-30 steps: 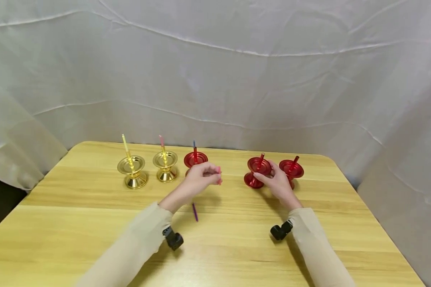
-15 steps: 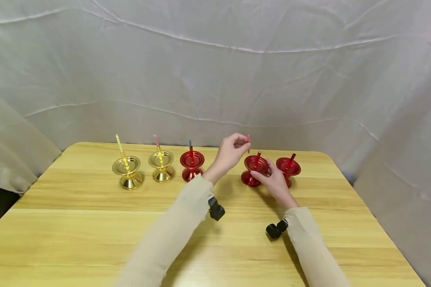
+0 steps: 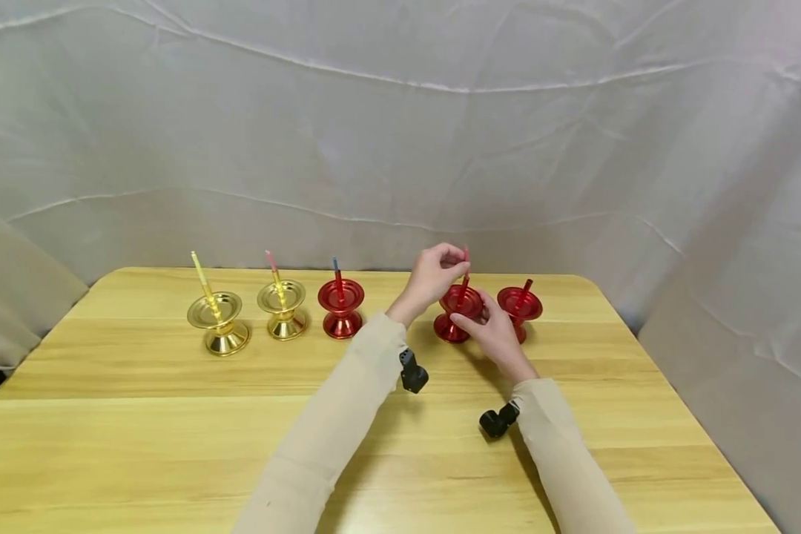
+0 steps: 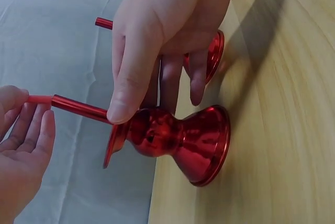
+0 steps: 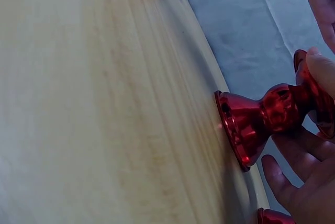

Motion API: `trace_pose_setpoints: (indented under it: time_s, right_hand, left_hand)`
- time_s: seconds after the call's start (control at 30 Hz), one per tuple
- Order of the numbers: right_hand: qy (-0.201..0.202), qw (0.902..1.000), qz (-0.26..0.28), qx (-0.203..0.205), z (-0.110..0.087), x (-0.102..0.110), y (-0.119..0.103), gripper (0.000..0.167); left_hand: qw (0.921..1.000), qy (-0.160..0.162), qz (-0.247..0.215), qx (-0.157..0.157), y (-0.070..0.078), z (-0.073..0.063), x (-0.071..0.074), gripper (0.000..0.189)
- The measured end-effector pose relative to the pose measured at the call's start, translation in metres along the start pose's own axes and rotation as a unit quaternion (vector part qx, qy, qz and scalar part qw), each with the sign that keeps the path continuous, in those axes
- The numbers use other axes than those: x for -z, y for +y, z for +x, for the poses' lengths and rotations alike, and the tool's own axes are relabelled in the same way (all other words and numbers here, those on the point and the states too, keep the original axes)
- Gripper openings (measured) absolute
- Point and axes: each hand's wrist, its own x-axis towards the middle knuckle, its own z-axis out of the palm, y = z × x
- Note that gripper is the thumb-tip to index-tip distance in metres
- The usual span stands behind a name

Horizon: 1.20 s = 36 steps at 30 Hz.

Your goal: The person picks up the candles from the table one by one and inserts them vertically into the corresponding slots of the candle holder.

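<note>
My left hand point(image 3: 432, 274) pinches a thin pinkish-red candle point(image 4: 40, 99) between thumb and fingers. In the left wrist view its lower end meets the mouth of the upright tube on a red metallic candle holder point(image 4: 201, 143); how deep it sits I cannot tell. My right hand point(image 3: 496, 337) grips that holder at its dish, the thumb on the rim and fingers below. The holder's base rests on the table. Just right of it stands another red candle holder point(image 3: 519, 305), its tube without a candle, partly behind my right hand.
To the left stand a red holder point(image 3: 342, 324) with a blue candle point(image 3: 336, 264), a gold holder point(image 3: 287, 324) with a pink candle point(image 3: 270, 259), and a gold holder point(image 3: 227, 339) with a yellow candle point(image 3: 199, 267). Grey-white cloth point(image 3: 387, 148) hangs behind the wooden table point(image 3: 140, 445).
My left hand has carried the pinkish-red candle right and up, then down onto the held holder's tube. My right hand keeps its grip. A purple candle seen earlier on the table is now out of sight.
</note>
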Motion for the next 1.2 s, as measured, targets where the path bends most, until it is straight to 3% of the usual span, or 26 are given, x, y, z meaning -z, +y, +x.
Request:
trace_pose_setpoints:
  time_s: [0.43, 0.67, 1.2]
  right_hand:
    - [-0.002, 0.9999, 0.01, 0.002, 0.0001, -0.0002, -0.0004, 0.075]
    - [-0.002, 0.9999, 0.015, 0.002, 0.0006, -0.001, 0.0002, 0.076]
    - [0.001, 0.9998, 0.015, 0.014, -0.0004, -0.0021, 0.0017, 0.073]
  left_hand:
    - [0.9941, -0.02, 0.086, -0.063, 0.0057, -0.002, -0.0017, 0.013]
    - [0.9948, -0.017, 0.086, -0.051, 0.0059, -0.0038, -0.0007, 0.014]
    - [0.9919, -0.018, 0.106, -0.068, 0.0005, -0.0057, -0.0012, 0.013]
